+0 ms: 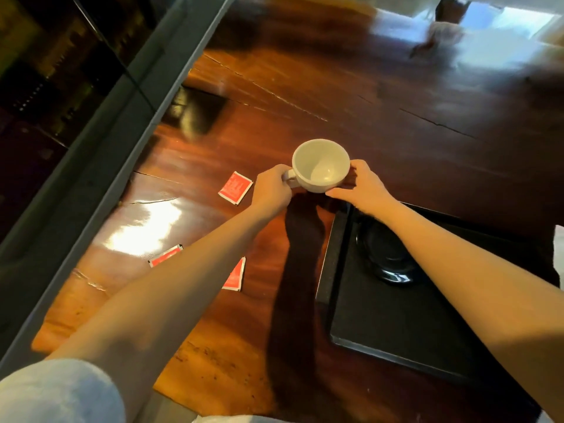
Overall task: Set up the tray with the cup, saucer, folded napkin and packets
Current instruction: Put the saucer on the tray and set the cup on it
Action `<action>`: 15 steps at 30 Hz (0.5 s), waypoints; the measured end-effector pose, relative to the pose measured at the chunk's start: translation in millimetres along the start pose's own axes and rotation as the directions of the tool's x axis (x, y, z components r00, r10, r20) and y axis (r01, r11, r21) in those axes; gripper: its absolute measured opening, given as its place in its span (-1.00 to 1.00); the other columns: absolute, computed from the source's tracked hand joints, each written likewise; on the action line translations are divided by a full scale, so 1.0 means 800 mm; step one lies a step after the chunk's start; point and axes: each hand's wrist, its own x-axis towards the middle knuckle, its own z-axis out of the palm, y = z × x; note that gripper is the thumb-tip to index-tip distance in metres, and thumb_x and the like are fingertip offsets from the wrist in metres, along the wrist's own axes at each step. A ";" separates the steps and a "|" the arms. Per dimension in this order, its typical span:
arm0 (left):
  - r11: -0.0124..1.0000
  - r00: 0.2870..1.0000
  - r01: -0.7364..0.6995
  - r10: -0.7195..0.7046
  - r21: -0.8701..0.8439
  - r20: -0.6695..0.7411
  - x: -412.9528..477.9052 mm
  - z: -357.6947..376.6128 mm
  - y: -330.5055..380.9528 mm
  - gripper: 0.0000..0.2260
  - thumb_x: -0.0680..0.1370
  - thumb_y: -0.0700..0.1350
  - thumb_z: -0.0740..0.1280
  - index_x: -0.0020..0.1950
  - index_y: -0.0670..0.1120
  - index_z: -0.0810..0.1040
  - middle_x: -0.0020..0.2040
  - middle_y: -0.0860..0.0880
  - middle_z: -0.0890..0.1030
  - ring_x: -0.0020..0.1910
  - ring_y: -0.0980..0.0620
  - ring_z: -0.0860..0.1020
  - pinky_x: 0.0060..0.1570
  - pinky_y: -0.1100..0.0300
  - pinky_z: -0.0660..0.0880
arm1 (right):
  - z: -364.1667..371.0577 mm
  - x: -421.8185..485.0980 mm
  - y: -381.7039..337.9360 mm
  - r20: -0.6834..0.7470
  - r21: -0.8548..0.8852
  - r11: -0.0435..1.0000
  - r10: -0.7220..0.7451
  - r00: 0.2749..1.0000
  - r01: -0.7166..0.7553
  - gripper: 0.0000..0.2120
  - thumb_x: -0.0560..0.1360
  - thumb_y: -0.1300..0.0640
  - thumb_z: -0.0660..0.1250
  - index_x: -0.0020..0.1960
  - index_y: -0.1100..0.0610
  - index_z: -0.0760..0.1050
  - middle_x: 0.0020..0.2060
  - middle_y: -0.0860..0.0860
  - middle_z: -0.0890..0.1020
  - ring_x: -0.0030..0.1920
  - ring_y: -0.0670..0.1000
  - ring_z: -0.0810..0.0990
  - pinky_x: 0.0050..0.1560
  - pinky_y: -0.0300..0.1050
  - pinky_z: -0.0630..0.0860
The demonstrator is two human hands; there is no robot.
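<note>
A white cup (319, 165) is upright and empty, just beyond the far left corner of the black tray (396, 325); whether it rests on the wooden table is unclear. My left hand (272, 190) grips its handle on the left side. My right hand (360, 185) cups its right wall and base. A black saucer (386, 257) lies in the far part of the tray, partly hidden by my right forearm. Three red packets lie on the table to the left: one (235, 187) near my left hand, one (165, 256) nearer, and one (235, 276) partly under my left forearm.
The glossy wooden table (381, 111) stretches far ahead. A grey ledge (100, 166) borders the table's left edge. A dark flat object (195, 112) lies near the far left. A white object (559, 242) shows at the right edge, by the tray.
</note>
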 end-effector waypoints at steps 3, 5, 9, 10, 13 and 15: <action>0.998 0.998 -0.061 0.061 -0.015 0.018 -0.013 0.011 0.028 -0.77 0.52 -0.31 0.19 0.11 -0.19 0.56 0.09 -0.17 0.61 -0.01 -0.03 0.50 -0.10 0.20 0.33 | -0.031 -0.026 0.009 -0.024 0.115 0.993 -0.006 1.000 0.009 -0.24 0.32 0.08 0.52 0.37 0.10 0.17 0.30 0.05 0.41 0.18 -0.06 0.43 0.17 -0.12 0.42; 0.995 0.994 -0.100 0.100 -0.003 0.050 -0.021 0.019 0.048 -0.74 0.51 -0.33 0.18 0.12 -0.18 0.56 0.10 -0.17 0.61 0.02 -0.06 0.50 -0.08 0.20 0.34 | -0.055 -0.046 0.017 -0.028 0.177 0.984 -0.008 1.000 0.013 -0.21 0.31 0.08 0.52 0.38 0.07 0.14 0.33 0.04 0.37 0.24 -0.04 0.42 0.26 -0.04 0.41; 0.979 0.973 -0.204 0.202 0.011 0.110 -0.034 0.037 0.088 -0.69 0.48 -0.36 0.17 0.13 -0.15 0.57 0.08 -0.13 0.62 -0.04 0.05 0.44 -0.13 0.28 0.30 | -0.100 -0.088 0.034 -0.026 0.242 0.970 -0.015 1.000 0.021 -0.13 0.28 0.10 0.54 0.42 -0.03 0.10 0.34 -0.03 0.34 0.31 -0.01 0.36 0.31 -0.01 0.34; 0.975 0.968 -0.223 0.219 0.020 0.121 -0.034 0.039 0.093 -0.70 0.48 -0.35 0.17 0.12 -0.14 0.57 0.07 -0.11 0.63 -0.06 0.06 0.43 -0.15 0.29 0.30 | -0.106 -0.094 0.035 -0.009 0.254 0.967 -0.018 1.000 0.020 -0.11 0.28 0.11 0.54 0.43 -0.04 0.09 0.32 -0.07 0.33 0.31 -0.03 0.35 0.30 -0.04 0.32; 0.960 0.945 -0.279 0.269 0.024 0.186 -0.044 0.058 0.115 -0.75 0.49 -0.32 0.25 0.10 -0.11 0.58 0.02 -0.06 0.63 -0.07 0.07 0.47 -0.20 0.32 0.38 | -0.128 -0.129 0.045 -0.021 0.295 0.955 -0.021 1.000 0.027 -0.09 0.27 0.16 0.54 0.44 -0.07 0.06 0.25 -0.14 0.32 0.27 -0.09 0.33 0.25 -0.11 0.31; 0.954 0.929 -0.300 0.292 0.000 0.227 -0.052 0.070 0.129 -0.75 0.48 -0.32 0.27 0.10 -0.11 0.58 0.00 -0.04 0.61 -0.05 0.05 0.50 -0.15 0.31 0.44 | -0.135 -0.149 0.055 -0.059 0.324 0.945 -0.025 0.998 0.043 -0.08 0.28 0.20 0.53 0.45 -0.05 0.05 0.29 -0.10 0.31 0.28 -0.09 0.32 0.24 -0.14 0.31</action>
